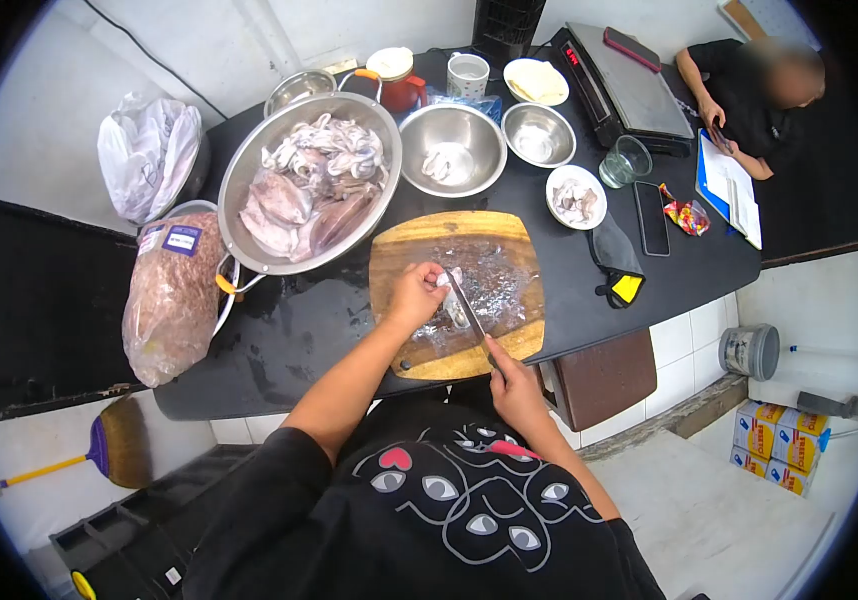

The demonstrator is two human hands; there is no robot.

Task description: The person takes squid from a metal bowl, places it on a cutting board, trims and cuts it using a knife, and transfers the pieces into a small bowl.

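Observation:
On a wooden cutting board, my left hand pinches the upper end of a whitish piece of squid. My right hand grips the handle of a knife, its blade lying at the squid piece close to my left fingertips. Wet smears cover the board's middle. Beyond the board to the left, a large metal pan holds whole squid and tentacles. A metal bowl contains a few pale pieces, and a white bowl holds cut squid.
A smaller metal bowl, glass, phone, face mask and scale stand rightward. A person sits at the right end with a device. A large plastic bag sits left; a stool is below.

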